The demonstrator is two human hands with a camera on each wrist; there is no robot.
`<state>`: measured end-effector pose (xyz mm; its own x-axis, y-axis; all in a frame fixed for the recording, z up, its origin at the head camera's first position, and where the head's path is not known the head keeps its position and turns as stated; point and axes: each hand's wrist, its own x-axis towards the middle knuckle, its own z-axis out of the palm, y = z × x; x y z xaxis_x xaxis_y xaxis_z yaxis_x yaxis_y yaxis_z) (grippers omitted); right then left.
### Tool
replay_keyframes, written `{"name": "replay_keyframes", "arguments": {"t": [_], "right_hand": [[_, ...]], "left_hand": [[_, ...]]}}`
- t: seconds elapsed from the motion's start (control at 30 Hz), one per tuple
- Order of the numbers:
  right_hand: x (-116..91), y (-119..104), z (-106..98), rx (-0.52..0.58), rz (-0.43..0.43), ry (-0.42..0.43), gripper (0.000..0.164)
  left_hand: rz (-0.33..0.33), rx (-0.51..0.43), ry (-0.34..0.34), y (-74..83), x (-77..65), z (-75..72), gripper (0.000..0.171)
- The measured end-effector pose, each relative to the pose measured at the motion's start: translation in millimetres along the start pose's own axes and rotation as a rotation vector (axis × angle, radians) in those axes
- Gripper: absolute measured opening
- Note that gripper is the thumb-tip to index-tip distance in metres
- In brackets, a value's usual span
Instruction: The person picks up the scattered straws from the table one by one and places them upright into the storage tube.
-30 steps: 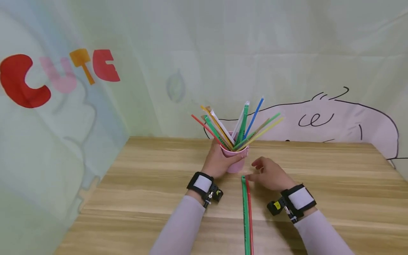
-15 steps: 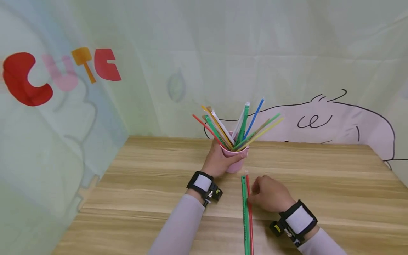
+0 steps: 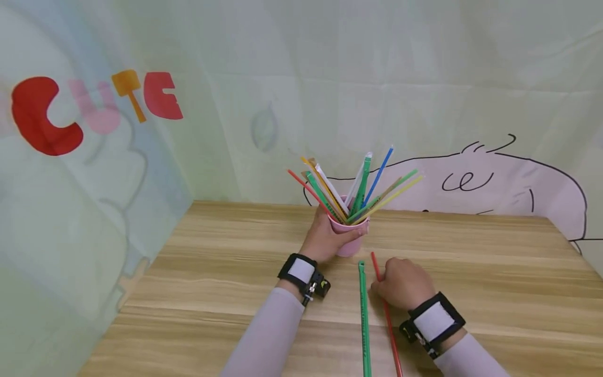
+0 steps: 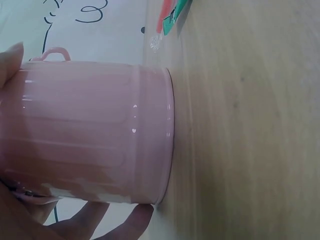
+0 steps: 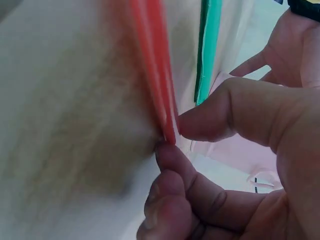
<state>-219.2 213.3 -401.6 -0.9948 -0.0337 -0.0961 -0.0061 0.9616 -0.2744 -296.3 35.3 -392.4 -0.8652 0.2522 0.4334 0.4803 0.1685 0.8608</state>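
Note:
My left hand (image 3: 322,238) grips a small pink bucket (image 4: 90,130) that stands upright on the table, thumb and fingers wrapped round its sides. Several wrapped straws (image 3: 360,193) in green, orange, white, blue, yellow and red fan out of the bucket's top. Nearer to me, my right hand (image 3: 407,285) pinches a red straw (image 5: 157,70) between thumb and forefinger. Its lower end slants down toward the front of the view. Left of it, apart from the red one, a green wrapped straw (image 3: 365,319) lies lengthwise on the table.
The wood-grain table (image 3: 212,293) reaches back to a printed cloth backdrop (image 3: 226,115) with coloured letters and a line drawing. A camera strap (image 3: 435,319) sits on the right wrist, and another strap (image 3: 301,272) on the left.
My right hand has come back from near the bucket and taken hold of the red straw. That straw has shifted right, away from the green one. The left hand keeps its grip on the bucket.

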Motion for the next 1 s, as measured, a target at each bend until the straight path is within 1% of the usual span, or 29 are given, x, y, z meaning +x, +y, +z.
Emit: {"name": "replay_keyframes", "arguments": {"t": [0.1, 0.2, 0.3, 0.4, 0.5, 0.6, 0.7, 0.77, 0.9, 1.0], "right_hand": [[1.7, 2.8, -1.7, 0.020, -0.012, -0.018, 0.034], [2.2, 8.7, -7.4, 0.080, -0.026, -0.035, 0.029], [2.5, 17.0, -18.5, 0.165, -0.031, -0.041, 0.025], [2.6, 25.4, -33.3, 0.277, -0.039, -0.040, 0.024], [1.0, 31.7, -49.7, 0.398, -0.044, -0.044, 0.022], [-3.6, 34.4, -66.0, 0.487, -0.054, -0.021, 0.023], [-8.1, 35.7, -79.5, 0.554, -0.082, 0.038, 0.024], [-10.2, 35.2, -86.1, 0.591, -0.096, 0.092, 0.023], [-13.4, 33.0, -95.4, 0.648, -0.126, 0.227, 0.024], [-15.7, 31.4, -102.2, 0.702, -0.135, 0.313, 0.025]], "left_hand": [[-0.017, 0.009, 0.004, 0.1, -0.9, -0.2, 0.080], [-0.038, 0.020, 0.014, -2.4, -1.4, 0.8, 0.082], [-0.069, 0.056, 0.017, -10.7, 0.0, 3.1, 0.085], [-0.103, 0.095, 0.014, -21.2, 2.4, 5.0, 0.089], [-0.097, 0.110, 0.013, -25.9, 4.1, 5.2, 0.091], [-0.057, 0.081, 0.020, -19.6, 2.3, 3.6, 0.089], [-0.042, 0.055, 0.023, -7.6, -0.7, 2.0, 0.086], [-0.049, 0.043, 0.026, -1.2, -2.2, 1.4, 0.085], [-0.088, 0.084, 0.028, -17.8, 1.1, 4.2, 0.089], [-0.084, 0.116, 0.024, -33.1, 4.8, 6.4, 0.092]]}}
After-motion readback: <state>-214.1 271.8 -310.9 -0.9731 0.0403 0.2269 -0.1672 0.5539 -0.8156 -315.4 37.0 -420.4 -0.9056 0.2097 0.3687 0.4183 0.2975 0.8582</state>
